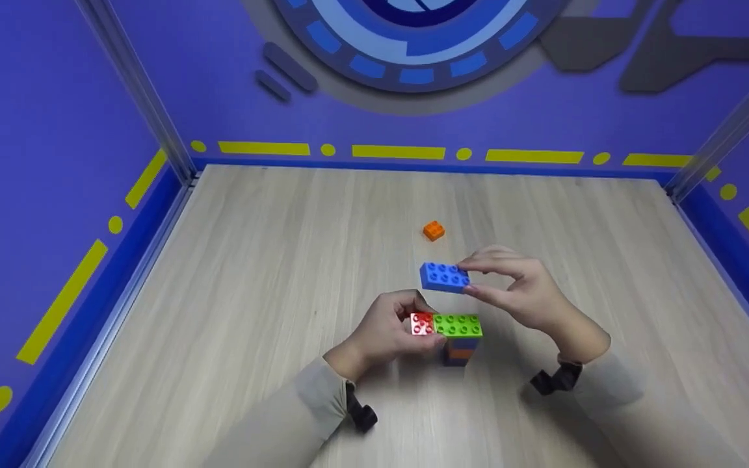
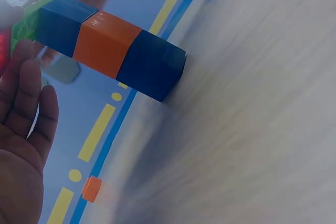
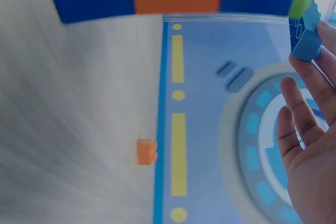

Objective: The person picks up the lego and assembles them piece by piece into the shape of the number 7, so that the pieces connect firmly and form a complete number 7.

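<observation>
In the head view, my left hand (image 1: 384, 328) grips the top of a small building-block tower, its thumb in front and fingers behind. At that top, a red block (image 1: 422, 324) sits beside a longer lime-green block (image 1: 458, 325). Below the green one, the left wrist view shows a blue block (image 2: 65, 24), an orange block (image 2: 107, 43) and another blue block (image 2: 152, 66) stacked, standing on the table. My right hand (image 1: 530, 296) pinches one end of a blue eight-stud block (image 1: 445, 277) between thumb and fingers, held beyond the tower with studs up.
A small orange four-stud block (image 1: 433, 231) lies on the wooden table (image 1: 270, 260) beyond both hands. Blue-purple panels (image 1: 218, 97) with yellow markings wall the table at the back and both sides, with metal posts at the rear corners.
</observation>
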A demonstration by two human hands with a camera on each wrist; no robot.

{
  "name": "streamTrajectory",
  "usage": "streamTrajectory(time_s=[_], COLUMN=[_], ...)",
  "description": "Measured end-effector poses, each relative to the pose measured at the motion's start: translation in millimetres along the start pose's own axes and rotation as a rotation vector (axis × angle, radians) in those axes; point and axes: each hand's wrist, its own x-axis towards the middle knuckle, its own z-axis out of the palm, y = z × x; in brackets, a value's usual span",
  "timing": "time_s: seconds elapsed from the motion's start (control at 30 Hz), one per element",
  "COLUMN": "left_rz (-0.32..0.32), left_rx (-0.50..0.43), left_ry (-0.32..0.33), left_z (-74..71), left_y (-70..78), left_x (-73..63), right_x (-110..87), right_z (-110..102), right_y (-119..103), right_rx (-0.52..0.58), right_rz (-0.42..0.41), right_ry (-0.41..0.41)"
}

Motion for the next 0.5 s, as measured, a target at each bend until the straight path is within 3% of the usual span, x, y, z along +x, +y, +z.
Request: streamTrajectory(time_s=[0.13, 0.33, 0.5], left_rz=[0.026, 0.068, 0.104], left_rx=[0.012, 0.043, 0.050], left_ry=[-0.017, -0.034, -0.046], left_z=[-1.0, -1.6, 0.0], left_y=[-0.9, -2.4, -1.6], left_x=[-0.9, -3.9, 1.0], right_x=[-4.4, -16.2, -20.4], right_z=[4.2, 11.6, 11.8], right_y=[-10.2, -15.1, -15.5], right_rx=[0.013, 0.001, 0.025], right_rz=[-0.085, -0.119, -0.166], right_ry=[-0.016, -0.045, -0.038])
